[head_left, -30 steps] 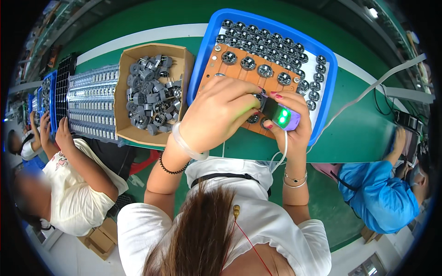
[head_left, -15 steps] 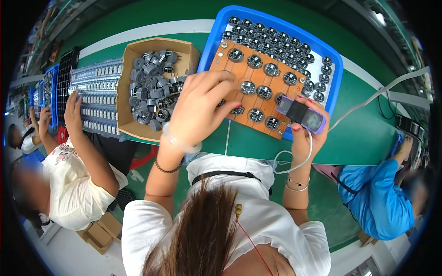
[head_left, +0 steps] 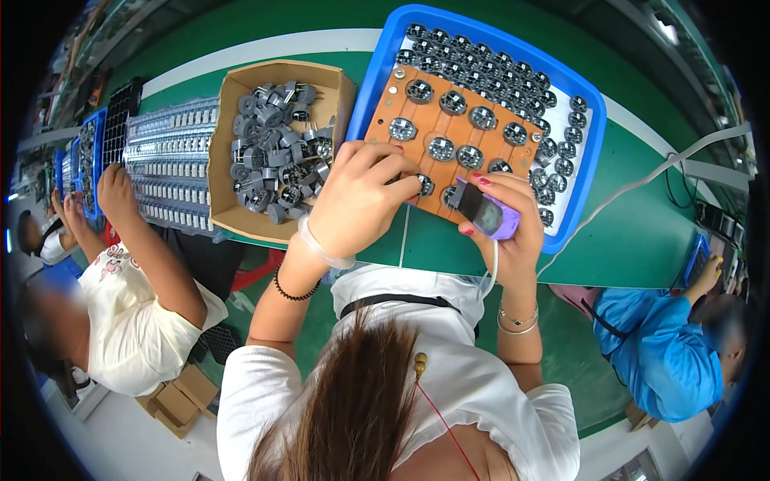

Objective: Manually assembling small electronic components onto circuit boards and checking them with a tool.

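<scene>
My right hand (head_left: 513,232) grips a small purple handheld device (head_left: 499,222) with a black front end and a white cable. Its black end is over the lower edge of an orange-brown board (head_left: 437,112), beside a round component. Several round black components with silver tops (head_left: 441,148) sit in the board's recesses. My left hand (head_left: 361,192) is bent over the board's lower left corner, fingers curled and drawn together. Its thumb tip lies by another round component (head_left: 423,186). Whatever is beneath those fingers is hidden.
The board rests on a blue tray (head_left: 589,152) holding rows of similar components. Left of it is a cardboard box (head_left: 281,70) of loose grey round parts, then clear plastic trays (head_left: 172,144). A white cable (head_left: 618,188) crosses the green table. Co-workers sit on both sides.
My left hand has moved down from the board's left side, uncovering a round component there. My right hand has shifted left and lower, turning the purple device's black end further left.
</scene>
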A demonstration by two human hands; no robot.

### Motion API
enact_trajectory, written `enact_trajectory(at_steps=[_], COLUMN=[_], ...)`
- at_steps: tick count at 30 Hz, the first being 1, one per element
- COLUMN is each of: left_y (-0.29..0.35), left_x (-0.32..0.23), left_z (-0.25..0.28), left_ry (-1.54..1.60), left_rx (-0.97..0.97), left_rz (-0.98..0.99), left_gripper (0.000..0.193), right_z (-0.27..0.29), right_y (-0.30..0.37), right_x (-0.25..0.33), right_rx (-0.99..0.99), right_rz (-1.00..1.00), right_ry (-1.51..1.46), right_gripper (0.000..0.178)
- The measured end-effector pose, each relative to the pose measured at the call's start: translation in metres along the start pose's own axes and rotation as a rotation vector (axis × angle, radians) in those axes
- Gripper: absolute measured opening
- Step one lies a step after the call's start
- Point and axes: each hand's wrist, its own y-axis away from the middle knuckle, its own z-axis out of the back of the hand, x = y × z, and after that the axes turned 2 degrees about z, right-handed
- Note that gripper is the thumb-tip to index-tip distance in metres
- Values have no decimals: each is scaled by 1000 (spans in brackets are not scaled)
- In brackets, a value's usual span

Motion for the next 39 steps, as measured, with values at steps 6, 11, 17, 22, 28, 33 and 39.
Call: enact_trajectory(at_steps=[6,11,17,22,28,33,39], left_y=[-2,0,-2,-1,-7,-9,-11], left_x=[-6,-4,-7,1,-12,-20,-28], left_z=[2,-4,-1,-8,12,13,13], left_ry=[2,-8,-14,46,392,457,467], left_rx=[-16,-45,-28,-26,21,17,-46], left_rz=[53,31,49,-42,48,144,14], left_gripper=[12,5,8,10,10,10,15], right_z=[-5,-7,-9,-19,-22,-15,-7], right_y=[10,18,22,26,28,26,19], right_x=[-4,-1,-2,-7,-11,-8,2], right_rx=[-125,-175,-202,-315,-378,-375,-110], right_rz=[-89,-39,-82,-32,-4,15,51], right_ry=[-48,-50,-51,-11,36,19,35], right_gripper=[48,49,51,50,53,55,55])
